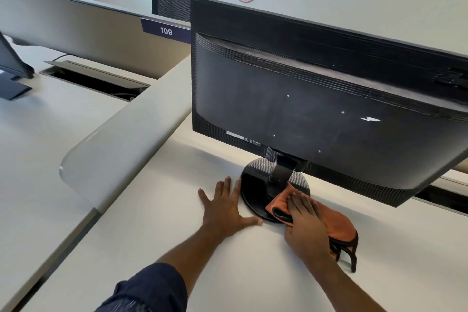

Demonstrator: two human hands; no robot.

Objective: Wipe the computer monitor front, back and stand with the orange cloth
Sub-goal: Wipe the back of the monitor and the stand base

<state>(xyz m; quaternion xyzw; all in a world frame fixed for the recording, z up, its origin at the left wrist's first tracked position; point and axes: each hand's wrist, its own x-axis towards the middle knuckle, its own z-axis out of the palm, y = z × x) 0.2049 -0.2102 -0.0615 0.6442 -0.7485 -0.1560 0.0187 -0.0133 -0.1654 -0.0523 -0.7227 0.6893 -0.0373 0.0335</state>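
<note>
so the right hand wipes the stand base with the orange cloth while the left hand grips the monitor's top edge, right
Not quite. In the head view the left hand lies flat on the desk beside the stand base, not on the monitor. The right hand does press the orange cloth on it.

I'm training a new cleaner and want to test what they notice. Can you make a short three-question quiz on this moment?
1. True or false: the right hand presses the orange cloth against the screen's front.
2. The left hand is: A) gripping the stand's neck; B) flat on the desk beside the stand base; C) holding the cloth.
3. Fill in: the monitor shows the camera its ____ side.

Key: 1 false, the cloth is on the stand base; 2 B; 3 back.
</note>
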